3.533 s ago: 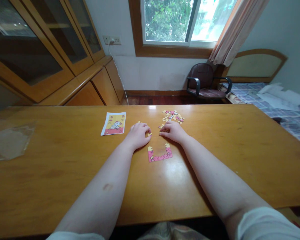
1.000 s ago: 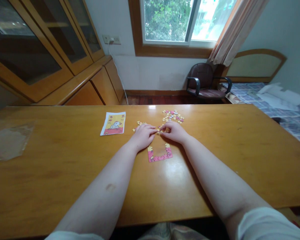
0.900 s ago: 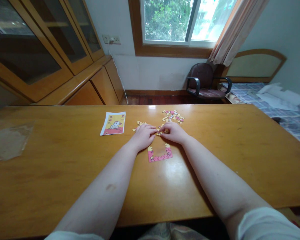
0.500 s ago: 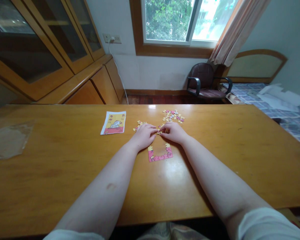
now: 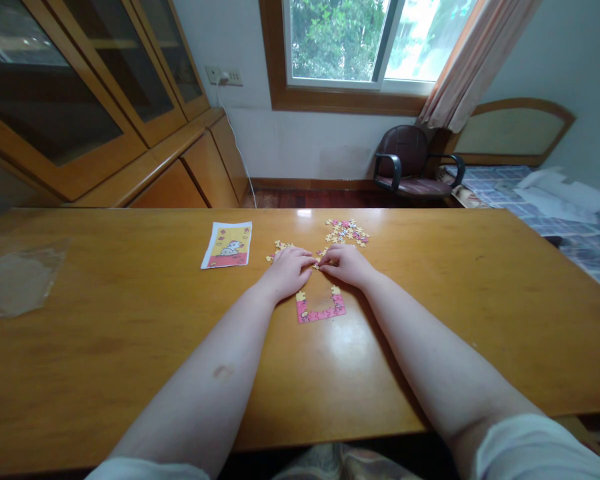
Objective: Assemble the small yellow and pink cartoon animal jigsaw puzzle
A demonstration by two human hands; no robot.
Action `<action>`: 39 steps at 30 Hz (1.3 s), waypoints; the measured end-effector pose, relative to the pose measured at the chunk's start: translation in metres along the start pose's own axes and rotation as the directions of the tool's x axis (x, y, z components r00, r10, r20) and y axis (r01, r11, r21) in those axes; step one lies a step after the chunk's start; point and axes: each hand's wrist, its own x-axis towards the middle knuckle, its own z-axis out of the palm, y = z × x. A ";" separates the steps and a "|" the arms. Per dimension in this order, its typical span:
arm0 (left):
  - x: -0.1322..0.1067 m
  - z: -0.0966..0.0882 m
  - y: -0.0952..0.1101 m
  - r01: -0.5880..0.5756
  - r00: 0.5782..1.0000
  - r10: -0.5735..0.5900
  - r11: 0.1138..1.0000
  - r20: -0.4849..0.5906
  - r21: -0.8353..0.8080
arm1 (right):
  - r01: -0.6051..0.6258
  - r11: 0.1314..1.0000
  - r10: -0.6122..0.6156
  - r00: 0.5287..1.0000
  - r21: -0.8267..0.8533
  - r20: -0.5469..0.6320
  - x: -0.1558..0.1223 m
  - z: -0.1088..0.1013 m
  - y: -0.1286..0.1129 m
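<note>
Both my hands rest on the wooden table [image 5: 130, 320], fingertips meeting over small yellow jigsaw pieces. My left hand [image 5: 286, 272] is pinched, its fingers touching the pieces at the meeting point. My right hand [image 5: 347, 265] is also pinched on those pieces. Just nearer to me lies a joined pink and yellow U-shaped puzzle section [image 5: 320, 307]. A few loose yellow pieces [image 5: 279, 247] lie beyond my left hand. A heap of loose pieces [image 5: 347, 231] lies beyond my right hand. What exactly sits between my fingertips is too small to make out.
A printed reference picture [image 5: 228, 245] lies flat left of my hands. A clear plastic bag [image 5: 15, 280] lies at the table's far left. Behind the table are a wooden glass-door cabinet [image 5: 80, 100], a dark armchair [image 5: 410, 163] and a bed [image 5: 555, 193].
Since 3.5 s ago my hands have closed the gap and now touch fingertip to fingertip over the small pieces. Over the last second they have barely moved.
</note>
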 end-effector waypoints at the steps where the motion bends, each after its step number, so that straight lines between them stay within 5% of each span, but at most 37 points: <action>1: 0.000 0.000 0.000 0.000 1.000 0.000 1.000 -0.002 0.000 | 0.002 1.000 -0.002 1.000 -0.001 0.003 0.000 0.000 -0.001; 16: 0.000 -0.001 0.001 0.019 1.000 -0.019 1.000 0.004 0.004 | -0.004 0.999 0.003 1.000 0.042 0.026 -0.001 -0.003 -0.006; 26: -0.002 -0.004 0.002 0.002 1.000 -0.002 1.000 -0.030 -0.017 | -0.181 0.983 0.183 0.965 0.028 -0.189 0.001 -0.005 0.008; 35: -0.001 -0.003 0.002 0.004 1.000 -0.004 1.000 -0.017 -0.005 | -0.065 0.996 0.065 0.998 0.053 0.005 -0.002 -0.004 0.000; 39: -0.001 -0.004 0.002 -0.002 1.000 0.002 1.000 -0.017 0.004 | -0.095 0.994 0.096 0.995 0.053 -0.013 -0.002 -0.004 0.000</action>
